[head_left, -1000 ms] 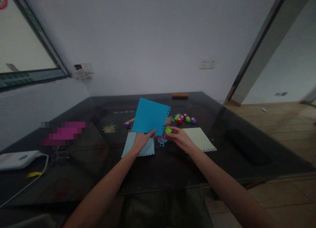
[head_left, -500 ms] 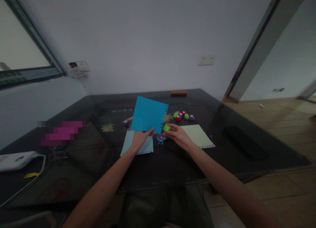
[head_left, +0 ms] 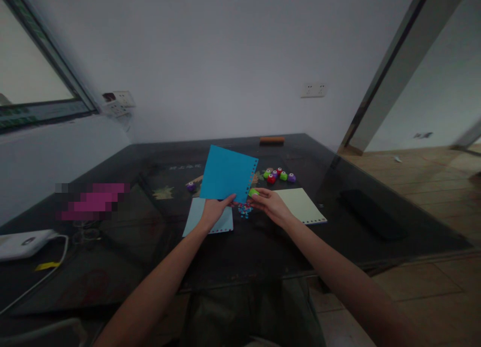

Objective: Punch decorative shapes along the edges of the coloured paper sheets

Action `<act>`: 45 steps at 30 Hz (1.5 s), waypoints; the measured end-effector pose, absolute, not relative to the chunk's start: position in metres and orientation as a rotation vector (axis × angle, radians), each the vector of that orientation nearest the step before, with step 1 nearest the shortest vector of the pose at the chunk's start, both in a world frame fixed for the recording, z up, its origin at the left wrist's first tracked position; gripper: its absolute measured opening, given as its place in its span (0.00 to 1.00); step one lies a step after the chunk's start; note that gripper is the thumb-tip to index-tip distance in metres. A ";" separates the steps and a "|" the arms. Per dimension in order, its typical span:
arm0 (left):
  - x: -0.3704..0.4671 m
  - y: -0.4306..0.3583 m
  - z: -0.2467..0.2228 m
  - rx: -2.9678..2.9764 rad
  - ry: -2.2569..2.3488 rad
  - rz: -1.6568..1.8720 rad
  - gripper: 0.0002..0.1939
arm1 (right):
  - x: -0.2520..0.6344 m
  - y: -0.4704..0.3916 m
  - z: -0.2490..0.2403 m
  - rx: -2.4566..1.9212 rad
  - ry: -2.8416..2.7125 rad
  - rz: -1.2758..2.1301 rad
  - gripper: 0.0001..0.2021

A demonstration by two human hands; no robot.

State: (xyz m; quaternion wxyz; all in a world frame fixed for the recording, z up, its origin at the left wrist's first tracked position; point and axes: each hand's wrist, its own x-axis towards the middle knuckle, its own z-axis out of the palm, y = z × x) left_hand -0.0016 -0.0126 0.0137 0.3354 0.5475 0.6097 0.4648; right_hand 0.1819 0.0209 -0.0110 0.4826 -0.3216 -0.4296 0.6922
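Note:
A blue square sheet [head_left: 227,172] with holes along its right edge is raised above the table, gripped at its lower edge by my left hand [head_left: 216,211]. My right hand [head_left: 271,205] pinches a small green piece [head_left: 253,192] against the punched edge of that sheet. Below the hands lies a small pile of blue and pink bits [head_left: 245,211]. A pale blue sheet [head_left: 193,218] lies partly under my left hand, and a pale yellow sheet [head_left: 302,206] lies to the right of my right hand.
Several coloured pieces with eye-like spots [head_left: 279,176] stand behind my right hand; a purple one [head_left: 191,187] is at the left. A black case [head_left: 370,214] lies right. A white device [head_left: 26,244] with a cable and a pink item [head_left: 93,202] are left; a brown roll [head_left: 272,140] is at the back.
The green piece and my right hand have shifted very slightly, staying at the sheet's punched edge. Both grips are otherwise the same.

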 end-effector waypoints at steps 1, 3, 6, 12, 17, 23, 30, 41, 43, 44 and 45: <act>-0.002 -0.013 0.014 1.424 1.596 1.206 0.11 | 0.182 0.021 -0.011 -0.781 -1.048 1.690 0.16; -0.002 -0.013 0.014 1.415 1.610 1.194 0.11 | 0.182 0.021 -0.011 -0.778 -1.050 1.695 0.16; -0.001 -0.013 0.014 1.413 1.615 1.194 0.11 | 0.182 0.021 -0.011 -0.779 -1.054 1.697 0.18; 0.000 -0.012 0.010 1.447 1.571 1.232 0.11 | 0.181 0.019 -0.010 -0.808 -1.092 1.677 0.18; -0.004 -0.009 0.002 1.508 1.571 1.216 0.14 | 0.179 0.016 -0.008 -0.863 -1.136 1.641 0.19; -0.003 -0.009 -0.001 1.524 1.553 1.209 0.13 | 0.176 0.015 -0.011 -0.871 -1.198 1.605 0.18; 0.005 -0.014 0.005 1.460 1.564 1.222 0.09 | 0.175 0.012 -0.009 -0.881 -1.253 1.594 0.18; -0.001 -0.005 -0.014 1.461 1.646 1.213 0.15 | 0.171 0.012 -0.011 -0.898 -1.230 1.563 0.19; 0.000 -0.006 -0.015 1.469 1.664 1.198 0.14 | 0.170 0.011 -0.011 -0.907 -1.227 1.555 0.19; 0.000 -0.006 -0.015 1.478 1.668 1.203 0.14 | 0.170 0.011 -0.011 -0.911 -1.231 1.554 0.19; 0.001 -0.007 -0.014 1.487 1.666 1.210 0.14 | 0.170 0.011 -0.011 -0.912 -1.238 1.554 0.19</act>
